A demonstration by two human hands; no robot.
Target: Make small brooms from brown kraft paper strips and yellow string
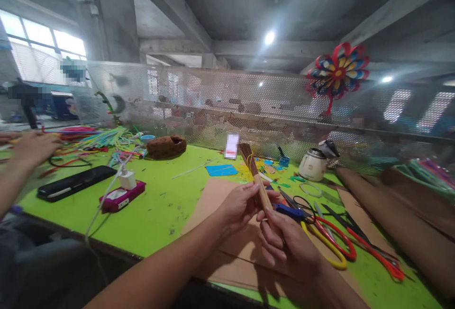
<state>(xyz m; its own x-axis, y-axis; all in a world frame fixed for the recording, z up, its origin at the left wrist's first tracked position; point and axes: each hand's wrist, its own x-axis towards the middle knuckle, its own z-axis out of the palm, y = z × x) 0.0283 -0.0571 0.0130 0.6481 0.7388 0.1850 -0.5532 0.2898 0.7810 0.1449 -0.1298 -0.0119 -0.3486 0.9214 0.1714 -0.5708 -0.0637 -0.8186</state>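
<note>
A slim bundle of brown strands [249, 157] rises at a tilt, with a thin yellow tie around its upper part and a tan wrapped lower shaft. My left hand [239, 204] pinches that shaft near its middle. Lower down, the fingers of my right hand [284, 235] close around the shaft's bottom end. Both hands are above sheets of brown cardboard [209, 204] on the green table [159, 223]. To the right of my hands lie scissors with yellow and red handles [346, 245] and a dark blue tool [291, 212], partly overlapping.
On the left are a purple power strip [122, 197] with a white plug, a black case [76, 182], a brown pouch [166, 148] and coloured strips [106, 140]. Another person's hand [35, 145] works there. A white pot [313, 164] and another arm [387, 214] are at right.
</note>
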